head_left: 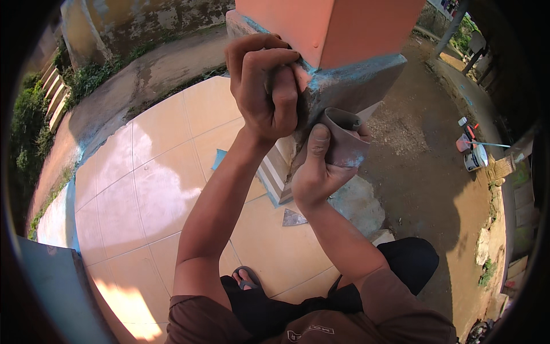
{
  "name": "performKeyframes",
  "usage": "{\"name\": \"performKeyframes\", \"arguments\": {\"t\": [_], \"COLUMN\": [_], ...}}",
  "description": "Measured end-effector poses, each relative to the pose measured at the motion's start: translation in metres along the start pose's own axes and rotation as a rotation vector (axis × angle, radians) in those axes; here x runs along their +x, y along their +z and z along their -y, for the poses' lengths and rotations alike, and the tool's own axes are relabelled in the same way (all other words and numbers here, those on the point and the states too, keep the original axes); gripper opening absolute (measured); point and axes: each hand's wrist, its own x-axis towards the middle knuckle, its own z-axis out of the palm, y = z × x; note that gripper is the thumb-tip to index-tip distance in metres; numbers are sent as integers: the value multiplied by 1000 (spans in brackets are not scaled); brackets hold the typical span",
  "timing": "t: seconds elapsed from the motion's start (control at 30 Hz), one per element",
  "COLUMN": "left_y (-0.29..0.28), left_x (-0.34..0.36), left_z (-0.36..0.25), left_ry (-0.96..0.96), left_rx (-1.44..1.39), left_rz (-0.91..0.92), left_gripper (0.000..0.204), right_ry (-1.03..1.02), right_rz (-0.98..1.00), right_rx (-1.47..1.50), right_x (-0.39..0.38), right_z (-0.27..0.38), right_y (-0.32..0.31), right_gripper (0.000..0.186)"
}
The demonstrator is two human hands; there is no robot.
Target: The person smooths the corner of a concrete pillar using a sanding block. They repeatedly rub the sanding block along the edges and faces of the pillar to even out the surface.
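Note:
My left hand (263, 89), its fingers bent, grips the corner of a pillar at the ledge below its salmon-painted upper part (364, 31). My right hand (321, 163) holds a curled grey-brown sheet, apparently sandpaper (344, 137), against the dark, weathered lower block (366, 86) of the pillar, just below and right of my left hand. Light blue paint smears run along the ledge and show on the sheet. The palm side of my right hand is partly hidden behind the sheet.
Cream floor tiles (154, 206) surround the pillar's striped base (275, 172), beside a small loose fragment (294, 218). At right on a dirt path (415, 166) stand a white bucket (475, 157) and a pink container (463, 143). A light blue low wall (48, 281) lies at lower left.

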Motion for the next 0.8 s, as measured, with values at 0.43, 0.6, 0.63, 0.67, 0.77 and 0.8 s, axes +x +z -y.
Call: {"name": "performKeyframes", "arguments": {"t": [0.43,0.6,0.63,0.67,0.77,0.8], "left_y": [3,-8,-9,-9,-12,-14], "left_x": [-5,-7,-8,-8,-6,-7], "left_z": [-1,-5,-4,-4,-9,-12], "left_ry": [-67,-138,-131,-134,-131,-199], "left_rx": [10,47,43,77,91,109], "left_rz": [49,143,160,162,212,223], "left_gripper": [23,35,38,47,53,62], "right_ry": [511,542,510,551,559,485], "right_rz": [-405,-334,-273,-274,-222,-177], "right_rx": [76,-68,-159,-82,-12,-97], "right_x": [28,0,-3,-5,-5,-6], "right_z": [-37,-23,-22,-18,-7,-8], "right_y": [-55,-52,-53,-51,-45,-47], "right_gripper": [45,30,27,24,21,23]}}
